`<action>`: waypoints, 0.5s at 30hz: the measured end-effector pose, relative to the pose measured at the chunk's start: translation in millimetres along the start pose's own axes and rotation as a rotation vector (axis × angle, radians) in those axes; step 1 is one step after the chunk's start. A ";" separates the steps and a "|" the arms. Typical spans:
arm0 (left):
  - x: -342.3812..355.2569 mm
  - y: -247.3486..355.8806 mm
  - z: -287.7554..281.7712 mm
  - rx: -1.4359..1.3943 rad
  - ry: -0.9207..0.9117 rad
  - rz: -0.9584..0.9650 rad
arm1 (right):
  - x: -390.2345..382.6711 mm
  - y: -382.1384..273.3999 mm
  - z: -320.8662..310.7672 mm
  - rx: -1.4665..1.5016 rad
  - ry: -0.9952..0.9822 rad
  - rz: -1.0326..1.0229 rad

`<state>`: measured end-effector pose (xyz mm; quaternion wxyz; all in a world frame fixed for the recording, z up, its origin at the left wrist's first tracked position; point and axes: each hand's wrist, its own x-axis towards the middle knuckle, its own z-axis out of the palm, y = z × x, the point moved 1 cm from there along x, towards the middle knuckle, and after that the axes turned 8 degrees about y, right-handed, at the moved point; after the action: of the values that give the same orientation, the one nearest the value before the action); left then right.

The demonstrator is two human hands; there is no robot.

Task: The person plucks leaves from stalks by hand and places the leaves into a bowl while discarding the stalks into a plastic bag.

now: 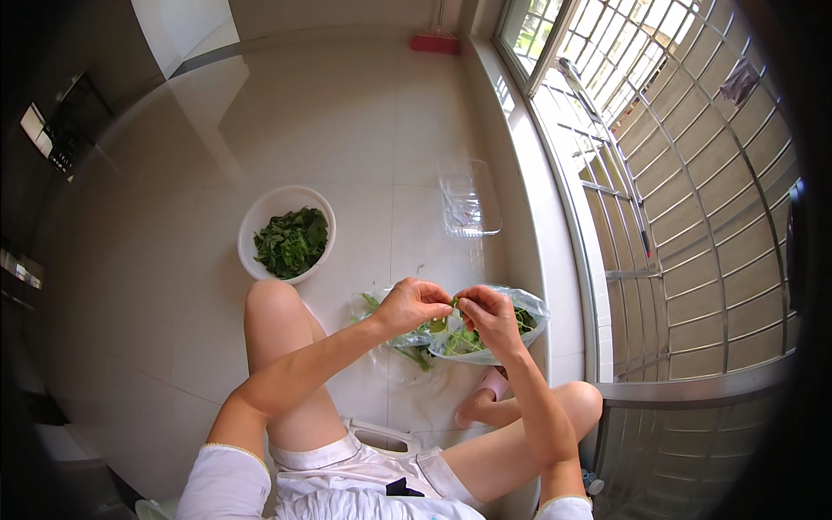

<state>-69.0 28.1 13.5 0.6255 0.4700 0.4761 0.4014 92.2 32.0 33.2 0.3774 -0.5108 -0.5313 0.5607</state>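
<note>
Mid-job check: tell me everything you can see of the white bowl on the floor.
The bowl is round, white and plastic-looking, with a wide open mouth. It sits upright on the pale, glossy tiled floor, ahead of the person's left knee. Dark green leaves lie heaped inside, leaving some inner wall bare. Neither the left hand nor the right hand touches it. Whether the knee does, I cannot tell.

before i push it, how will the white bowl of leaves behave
The white bowl would probably slide easily, since the tiled floor looks glossy. It seems light for its size, holding what look like loose leaves. Tipping looks unlikely, given its wide, round shape.
</note>
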 end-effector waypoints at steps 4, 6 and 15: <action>-0.5 4.0 -2.1 -0.051 0.024 -0.004 | 4.5 1.8 4.7 0.289 -0.003 0.081; 0.1 3.9 -2.8 -0.076 0.021 -0.016 | 6.0 3.1 4.8 0.448 0.009 0.142; -2.2 4.4 -17.4 -0.026 0.058 -0.045 | 33.6 -33.6 -61.9 0.875 0.317 -0.163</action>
<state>-86.6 30.6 16.4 0.6264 0.4393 0.4992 0.4068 142.0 82.6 65.8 0.6762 -0.3397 -0.2192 0.6159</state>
